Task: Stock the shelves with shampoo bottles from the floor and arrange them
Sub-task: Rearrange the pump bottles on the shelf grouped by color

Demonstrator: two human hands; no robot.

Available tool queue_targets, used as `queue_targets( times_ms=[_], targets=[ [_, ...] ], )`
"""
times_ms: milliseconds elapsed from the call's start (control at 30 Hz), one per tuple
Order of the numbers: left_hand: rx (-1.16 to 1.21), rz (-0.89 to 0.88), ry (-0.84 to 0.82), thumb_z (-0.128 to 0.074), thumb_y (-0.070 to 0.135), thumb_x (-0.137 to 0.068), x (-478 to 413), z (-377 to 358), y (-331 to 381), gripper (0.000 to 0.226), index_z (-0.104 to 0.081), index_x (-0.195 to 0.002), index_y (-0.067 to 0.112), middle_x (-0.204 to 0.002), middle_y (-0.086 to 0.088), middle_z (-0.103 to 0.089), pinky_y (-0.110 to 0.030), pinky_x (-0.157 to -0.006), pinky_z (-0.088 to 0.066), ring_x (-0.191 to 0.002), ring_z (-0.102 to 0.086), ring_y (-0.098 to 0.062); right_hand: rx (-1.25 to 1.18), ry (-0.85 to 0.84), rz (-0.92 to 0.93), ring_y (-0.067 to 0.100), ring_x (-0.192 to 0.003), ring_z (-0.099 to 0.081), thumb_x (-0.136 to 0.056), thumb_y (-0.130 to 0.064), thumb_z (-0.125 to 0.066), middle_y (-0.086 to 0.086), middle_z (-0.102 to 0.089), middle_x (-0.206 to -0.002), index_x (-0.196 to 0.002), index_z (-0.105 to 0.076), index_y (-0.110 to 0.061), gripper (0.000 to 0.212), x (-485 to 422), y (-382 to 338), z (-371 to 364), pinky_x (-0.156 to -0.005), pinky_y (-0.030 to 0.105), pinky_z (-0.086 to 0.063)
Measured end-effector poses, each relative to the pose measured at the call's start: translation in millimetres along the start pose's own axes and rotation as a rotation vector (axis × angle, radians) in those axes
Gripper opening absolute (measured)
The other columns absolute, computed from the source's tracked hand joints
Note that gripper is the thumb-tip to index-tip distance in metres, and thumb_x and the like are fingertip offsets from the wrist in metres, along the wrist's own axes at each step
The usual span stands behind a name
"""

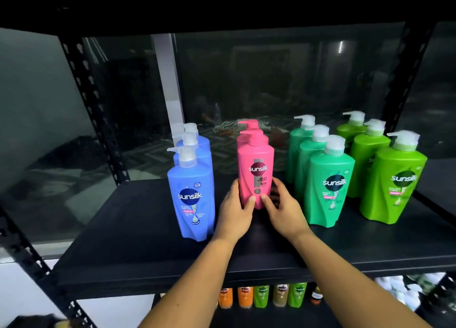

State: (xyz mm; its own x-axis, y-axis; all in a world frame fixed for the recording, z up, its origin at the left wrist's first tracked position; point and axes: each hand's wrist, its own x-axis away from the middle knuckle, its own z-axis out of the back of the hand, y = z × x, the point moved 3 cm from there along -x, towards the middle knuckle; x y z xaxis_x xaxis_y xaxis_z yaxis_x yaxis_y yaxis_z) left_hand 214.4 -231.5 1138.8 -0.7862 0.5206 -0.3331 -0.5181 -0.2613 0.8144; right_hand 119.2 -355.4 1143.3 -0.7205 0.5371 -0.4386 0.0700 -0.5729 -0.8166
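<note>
A pink shampoo bottle (256, 167) stands upright at the front of a pink row in the middle of the black shelf (148, 229). My left hand (234, 209) grips its lower left side and my right hand (283, 207) its lower right side, thumbs on the front. Two more pink pump bottles (249, 126) stand behind it. A row of three blue bottles (192, 192) stands to the left. Three teal-green bottles (328, 179) and three lime-green bottles (392, 179) stand in rows to the right.
Black perforated uprights (93, 110) frame the shelf, with a dark glass pane behind. On the lower shelf stand several orange, green and olive bottles (261, 295) and white-capped ones (399, 290) at the right. Bare shelf board lies left of the blue row.
</note>
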Motion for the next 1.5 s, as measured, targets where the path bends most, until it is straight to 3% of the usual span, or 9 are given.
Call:
queue_targets(
  times_ms=[267,533,700,800,900,1033,1167,1333,1500],
  targets=[
    [-0.222,0.050,-0.070,-0.059,0.039,-0.095,12.8,-0.4,3.6,0.078,-0.021,-0.161,0.022,-0.151,-0.004,-0.052,-0.035,-0.107,-0.046,-0.132,-0.055,-0.023,0.014,-0.001,-0.039,-0.003,-0.105,-0.064,-0.096,-0.019,-0.063,-0.017,-0.067,-0.113,-0.141,-0.047,-0.027,0.048,0.5,-2.0,3.4,-0.097,0.025,-0.051],
    [-0.551,0.072,-0.398,-0.047,0.049,-0.103,55.8,20.4,17.8,0.070,-0.016,-0.163,0.031,-0.169,0.002,-0.021,-0.035,-0.123,-0.020,-0.156,-0.015,-0.026,0.256,0.077,0.024,0.025,-0.106,-0.067,-0.095,-0.022,-0.064,0.009,-0.070,-0.117,-0.129,-0.063,-0.008,0.036,15.1,-7.8,7.9,-0.095,0.035,-0.051],
    [-0.582,-0.140,-0.494,-0.043,0.043,-0.106,90.7,42.8,16.1,0.056,-0.033,-0.159,0.025,-0.167,0.007,-0.024,-0.026,-0.125,-0.004,-0.155,-0.012,-0.007,0.406,-0.255,0.040,0.020,-0.130,-0.055,-0.096,-0.034,-0.061,0.003,-0.060,-0.140,-0.138,-0.058,-0.017,0.045,45.4,-13.3,2.4,-0.111,0.028,-0.038],
    [-0.521,-0.170,-0.493,-0.046,0.041,-0.106,109.1,68.1,9.3,0.051,-0.040,-0.156,0.027,-0.164,0.011,-0.030,-0.019,-0.122,-0.005,-0.153,-0.016,-0.002,0.631,-0.434,0.045,0.018,-0.150,-0.026,-0.102,-0.040,-0.047,-0.003,-0.036,-0.159,-0.148,-0.046,-0.023,0.049,58.8,-20.2,-7.6,-0.124,0.039,-0.015],
    [-0.451,-0.170,-0.414,-0.051,0.039,-0.105,127.3,97.4,-0.5,0.044,-0.052,-0.148,0.031,-0.155,0.017,-0.044,-0.012,-0.118,-0.013,-0.147,-0.026,0.006,0.651,-0.501,0.066,0.018,-0.153,-0.017,-0.104,-0.042,-0.042,-0.003,-0.030,-0.162,-0.151,-0.042,-0.023,0.051,69.8,-30.5,-20.5,-0.125,0.041,-0.010],
    [-0.405,-0.139,-0.159,-0.060,0.035,-0.100,133.8,136.7,-9.9,0.024,-0.075,-0.117,0.030,-0.117,0.014,-0.071,-0.023,-0.102,-0.047,-0.112,-0.060,0.003,0.477,-0.444,0.114,0.015,-0.141,-0.043,-0.099,-0.044,-0.052,-0.003,-0.051,-0.149,-0.144,-0.052,-0.023,0.049,74.8,-53.5,-42.8,-0.119,0.034,-0.028],
    [-0.285,-0.027,0.163,-0.072,0.031,-0.090,114.0,163.9,-16.8,0.010,-0.065,-0.096,0.027,-0.087,0.007,-0.062,-0.028,-0.077,-0.050,-0.082,-0.060,-0.006,0.150,-0.281,0.010,0.006,-0.113,-0.062,-0.089,-0.049,-0.067,-0.010,-0.068,-0.122,-0.133,-0.058,-0.026,0.050,64.9,-80.1,-70.8,-0.101,0.030,-0.049],
    [0.082,0.276,0.063,-0.082,0.045,-0.081,95.0,169.8,-36.2,0.073,-0.039,-0.138,0.033,-0.121,0.008,-0.056,-0.020,-0.082,-0.049,-0.104,-0.063,-0.006,0.101,-0.188,-0.058,-0.001,-0.101,-0.061,-0.080,-0.061,-0.071,-0.022,-0.063,-0.109,-0.117,-0.052,-0.032,0.051,67.2,-78.1,-90.2,-0.085,0.029,-0.054],
    [-0.002,0.215,-0.096,-0.079,0.035,-0.087,88.5,162.6,-43.4,0.074,-0.040,-0.149,0.036,-0.130,0.019,-0.060,-0.026,-0.099,-0.047,-0.117,-0.057,0.001,0.186,-0.196,-0.011,0.008,-0.102,-0.061,-0.089,-0.054,-0.064,-0.019,-0.063,-0.110,-0.122,-0.047,-0.036,0.041,69.5,-70.2,-91.0,-0.084,0.038,-0.054]
  ],
)
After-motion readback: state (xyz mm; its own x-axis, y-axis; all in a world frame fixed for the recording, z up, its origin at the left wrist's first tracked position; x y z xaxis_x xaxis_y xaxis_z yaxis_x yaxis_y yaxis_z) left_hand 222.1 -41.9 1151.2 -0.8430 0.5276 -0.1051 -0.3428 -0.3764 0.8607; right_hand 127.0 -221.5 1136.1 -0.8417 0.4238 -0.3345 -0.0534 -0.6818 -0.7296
